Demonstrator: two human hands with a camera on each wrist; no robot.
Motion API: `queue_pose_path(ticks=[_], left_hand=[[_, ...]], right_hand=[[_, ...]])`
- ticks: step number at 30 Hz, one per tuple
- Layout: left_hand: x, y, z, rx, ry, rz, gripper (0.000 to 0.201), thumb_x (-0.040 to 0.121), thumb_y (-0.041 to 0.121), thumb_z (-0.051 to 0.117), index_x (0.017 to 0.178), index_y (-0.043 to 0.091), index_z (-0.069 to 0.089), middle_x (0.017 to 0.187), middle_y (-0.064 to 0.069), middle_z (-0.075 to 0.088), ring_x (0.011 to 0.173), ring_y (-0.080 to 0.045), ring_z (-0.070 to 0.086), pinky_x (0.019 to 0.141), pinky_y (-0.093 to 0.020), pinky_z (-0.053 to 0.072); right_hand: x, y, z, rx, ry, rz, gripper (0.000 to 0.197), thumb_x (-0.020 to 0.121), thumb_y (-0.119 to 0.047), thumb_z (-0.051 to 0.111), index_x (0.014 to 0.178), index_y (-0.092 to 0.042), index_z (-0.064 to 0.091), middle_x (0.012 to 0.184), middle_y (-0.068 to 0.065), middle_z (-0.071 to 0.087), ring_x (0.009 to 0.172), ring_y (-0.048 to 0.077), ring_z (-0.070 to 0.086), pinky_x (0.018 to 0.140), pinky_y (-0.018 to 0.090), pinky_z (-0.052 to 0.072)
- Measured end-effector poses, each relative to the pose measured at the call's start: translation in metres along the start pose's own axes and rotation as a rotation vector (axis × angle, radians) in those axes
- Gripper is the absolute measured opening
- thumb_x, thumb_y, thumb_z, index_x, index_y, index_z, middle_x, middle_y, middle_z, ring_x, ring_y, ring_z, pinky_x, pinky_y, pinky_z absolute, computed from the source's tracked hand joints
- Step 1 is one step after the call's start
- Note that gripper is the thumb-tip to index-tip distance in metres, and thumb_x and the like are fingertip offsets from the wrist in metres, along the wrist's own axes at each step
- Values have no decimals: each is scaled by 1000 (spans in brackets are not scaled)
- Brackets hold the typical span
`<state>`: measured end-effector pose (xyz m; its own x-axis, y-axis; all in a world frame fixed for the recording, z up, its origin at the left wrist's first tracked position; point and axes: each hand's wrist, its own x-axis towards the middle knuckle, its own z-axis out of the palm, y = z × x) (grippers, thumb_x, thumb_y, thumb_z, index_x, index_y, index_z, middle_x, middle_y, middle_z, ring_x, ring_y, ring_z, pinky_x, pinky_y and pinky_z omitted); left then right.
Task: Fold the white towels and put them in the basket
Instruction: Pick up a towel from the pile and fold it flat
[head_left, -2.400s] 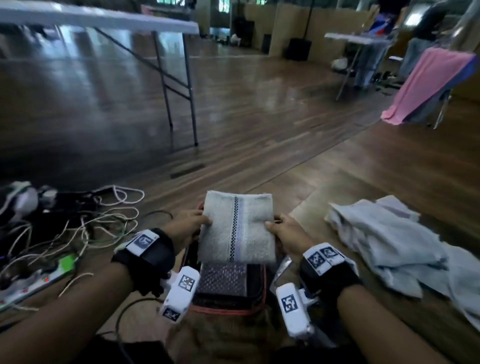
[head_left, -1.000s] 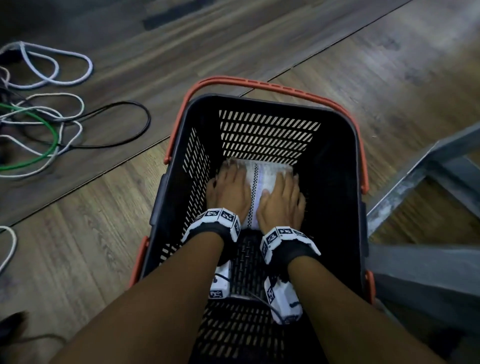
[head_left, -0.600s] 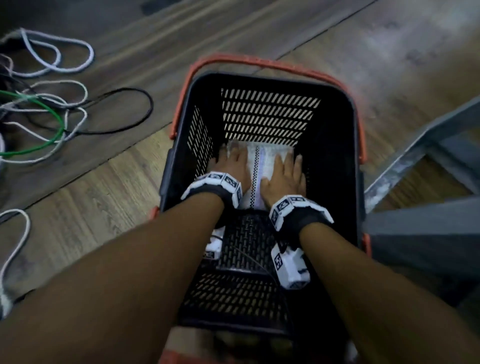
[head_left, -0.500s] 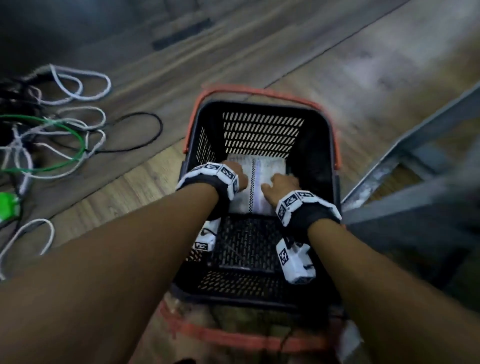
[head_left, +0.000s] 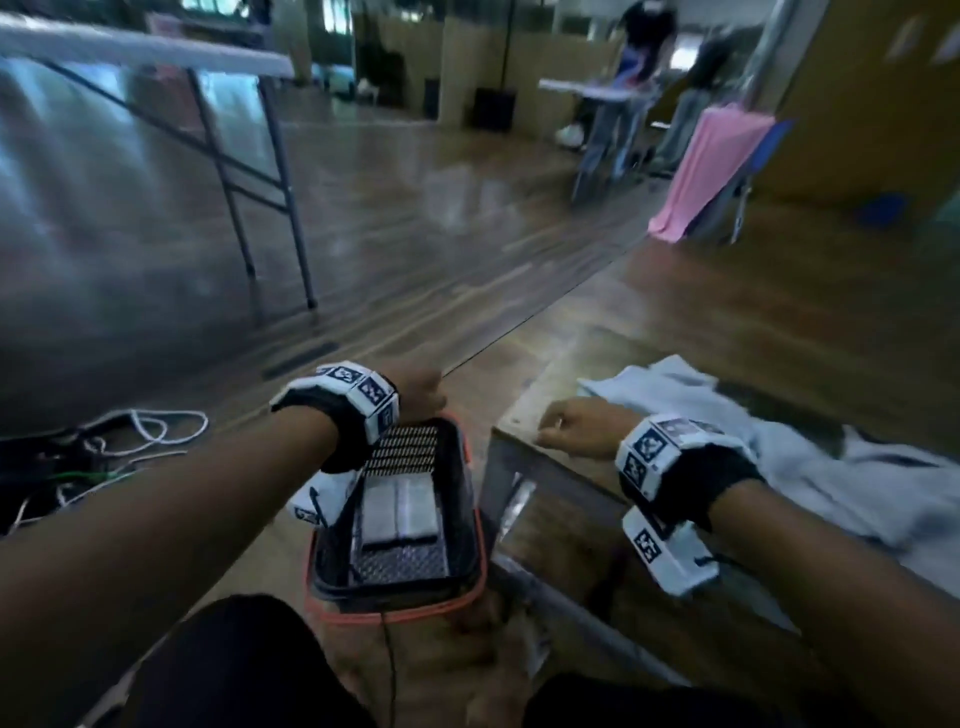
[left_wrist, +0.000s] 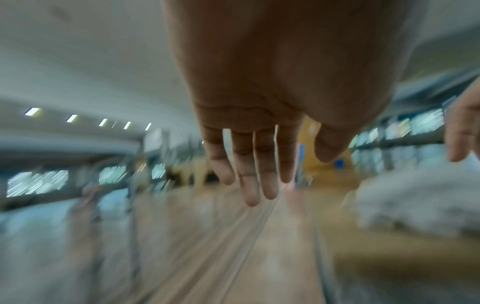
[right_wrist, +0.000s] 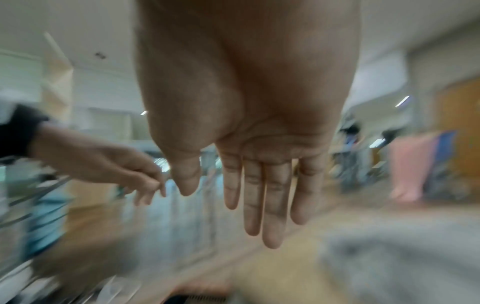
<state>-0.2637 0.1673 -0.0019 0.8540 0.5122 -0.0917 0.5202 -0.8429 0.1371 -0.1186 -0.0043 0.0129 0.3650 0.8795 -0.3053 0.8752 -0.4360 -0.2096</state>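
Wooden floor (head_left: 395, 218), basket (head_left: 470, 525), folded towel (head_left: 399, 512)

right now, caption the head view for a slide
Folded towel lies in the basket; both empty hands hover near unfolded towels.

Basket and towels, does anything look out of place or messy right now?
Nothing is spilled or damaged. The folded towel lies flat in the basket. The only untidy things are the unfolded towels heaped on the low table and loose cables on the floor. Both hands are empty.
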Motion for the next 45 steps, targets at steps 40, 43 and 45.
queue_pose_path(ticks=[40, 43, 45], left_hand=[[81, 471, 165, 129, -197, 1057, 60, 92, 44, 47, 143, 21, 27, 153, -1, 27, 138, -20, 27, 107, -40, 26], [82, 483, 176, 135, -152, 1091, 68, 91, 44, 49, 147, 21, 18, 157, 0, 17, 140, -21, 23, 109, -43, 23], [79, 489, 182, 147, -114, 1107, 65, 91, 43, 48, 146, 22, 20, 156, 1, 20, 138, -22, 26, 107, -43, 25]], right_hand=[[-263, 340, 142, -122, 302, 717, 32, 87, -26, 58, 118, -16, 55, 118, 6, 52, 111, 27, 50, 87, 38, 44], [-271, 346, 142, -74, 378, 672, 22, 89, -19, 54, 109, -16, 62, 113, 6, 59, 105, 27, 55, 86, 37, 42], [-281, 348, 140, -11, 397, 659, 21, 89, -19, 53, 106, -18, 64, 111, 3, 63, 102, 25, 58, 87, 36, 41]])
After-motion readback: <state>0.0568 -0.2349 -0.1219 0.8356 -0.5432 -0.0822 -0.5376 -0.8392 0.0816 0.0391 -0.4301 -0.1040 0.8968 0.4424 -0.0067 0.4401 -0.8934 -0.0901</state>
